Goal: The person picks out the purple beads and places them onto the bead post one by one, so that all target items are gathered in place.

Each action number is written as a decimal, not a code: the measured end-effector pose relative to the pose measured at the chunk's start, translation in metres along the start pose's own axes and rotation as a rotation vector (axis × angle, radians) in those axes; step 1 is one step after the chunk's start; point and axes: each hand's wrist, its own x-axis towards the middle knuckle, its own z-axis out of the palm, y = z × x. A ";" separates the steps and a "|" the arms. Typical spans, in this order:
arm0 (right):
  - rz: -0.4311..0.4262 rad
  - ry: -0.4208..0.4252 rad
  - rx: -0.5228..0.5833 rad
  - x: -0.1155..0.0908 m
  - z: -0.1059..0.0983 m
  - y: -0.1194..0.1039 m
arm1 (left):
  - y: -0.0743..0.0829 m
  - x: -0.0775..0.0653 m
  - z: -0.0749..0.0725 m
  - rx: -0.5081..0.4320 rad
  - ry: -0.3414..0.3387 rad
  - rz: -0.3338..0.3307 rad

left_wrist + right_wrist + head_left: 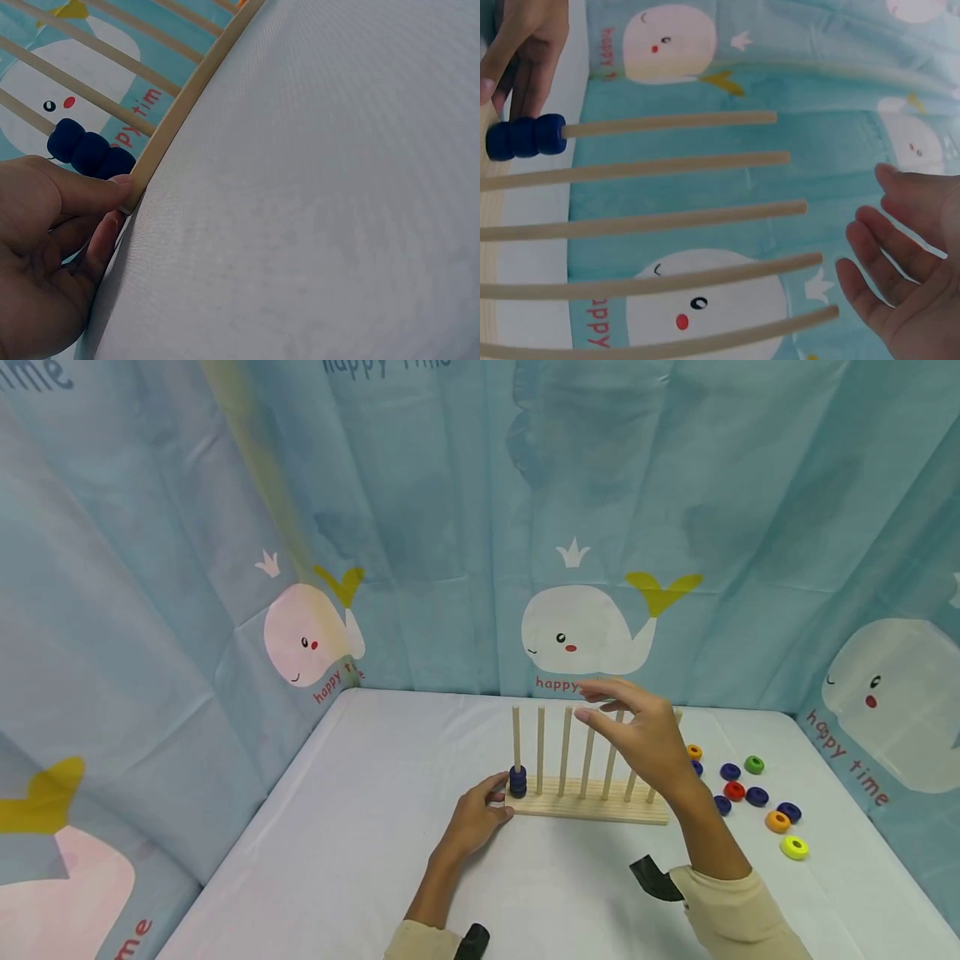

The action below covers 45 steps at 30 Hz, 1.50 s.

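A wooden peg rack (592, 811) stands on the table with a row of several upright pegs. Three dark blue beads (526, 137) are stacked at the foot of its leftmost peg. At that same end, my left hand (472, 820) grips the base, thumb on the front edge in the left wrist view. My right hand (647, 737) is raised by the tops of the pegs, palm turned left and fingers loosely bent. Nothing is between its fingers (870, 236) in the right wrist view, where they lie just beyond the peg tips.
Right of the rack, loose beads lie scattered on the white-covered table (360, 827): several blue, a red bead (734, 791), a green bead (754, 765), a yellow bead (794, 847) and two orange ones. A blue whale-print curtain (435, 527) encloses the back and sides.
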 end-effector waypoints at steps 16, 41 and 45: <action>0.102 0.089 -0.033 -0.033 -0.038 0.021 | -0.002 0.000 -0.001 -0.005 -0.002 -0.026; 0.347 0.235 -0.176 -0.073 -0.094 0.065 | -0.003 0.001 0.001 -0.016 -0.008 -0.024; 0.391 0.235 -0.224 -0.078 -0.100 0.073 | -0.002 0.001 0.001 -0.018 -0.007 -0.020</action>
